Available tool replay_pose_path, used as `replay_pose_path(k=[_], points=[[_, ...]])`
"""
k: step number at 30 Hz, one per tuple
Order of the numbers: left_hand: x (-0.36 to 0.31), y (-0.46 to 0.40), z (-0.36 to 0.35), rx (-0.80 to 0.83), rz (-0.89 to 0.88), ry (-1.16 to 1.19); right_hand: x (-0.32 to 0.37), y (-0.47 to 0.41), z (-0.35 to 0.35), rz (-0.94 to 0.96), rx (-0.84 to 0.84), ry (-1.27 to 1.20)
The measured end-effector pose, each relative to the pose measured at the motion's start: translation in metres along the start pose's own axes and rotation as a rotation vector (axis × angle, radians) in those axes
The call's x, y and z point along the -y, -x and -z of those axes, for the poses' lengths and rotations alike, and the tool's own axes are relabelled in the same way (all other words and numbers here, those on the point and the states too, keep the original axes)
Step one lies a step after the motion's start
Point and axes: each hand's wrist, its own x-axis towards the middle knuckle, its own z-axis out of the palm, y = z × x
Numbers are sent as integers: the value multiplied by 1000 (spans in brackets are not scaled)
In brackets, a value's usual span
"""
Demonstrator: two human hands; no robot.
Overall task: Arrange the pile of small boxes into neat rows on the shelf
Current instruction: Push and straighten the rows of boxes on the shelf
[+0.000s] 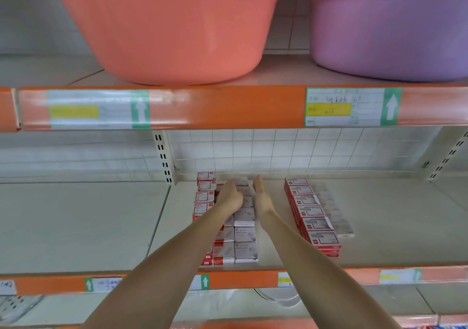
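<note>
Small red-and-white and grey boxes stand in rows (245, 249) running front to back on the middle shelf (101, 227). My left hand (230, 195) lies on top of the boxes deep in the rows, fingers bent over them. My right hand (262, 197) stands on edge with straight fingers, pressed against the right side of the grey row. A second block of red-and-white boxes (312, 214) sits in rows further right, apart from both hands. A short stacked column of red-and-white boxes (205, 192) lines the left side.
An orange basin (172, 30) and a purple basin (390, 30) sit on the shelf above. An orange price rail (228, 107) with labels hangs just over the working shelf. A slotted upright post (163, 156) stands at the back left. A tiled wall closes the back.
</note>
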Motion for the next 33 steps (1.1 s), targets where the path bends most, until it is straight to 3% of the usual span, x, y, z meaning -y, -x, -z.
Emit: replay_pose_path(k=[11,16,26,33], points=[[-4,1,0,-39,14,-76,-13,-9,-5,73,-95,33],[-10,4,-4,-68,60,109,-12,-10,-5,29,-72,-36],[4,8,-28,-141,-25,451,-20,-7,-14,31,36,-179],[-1,13,-31,-279,-72,384,-18,-9,-14,46,-28,-164]])
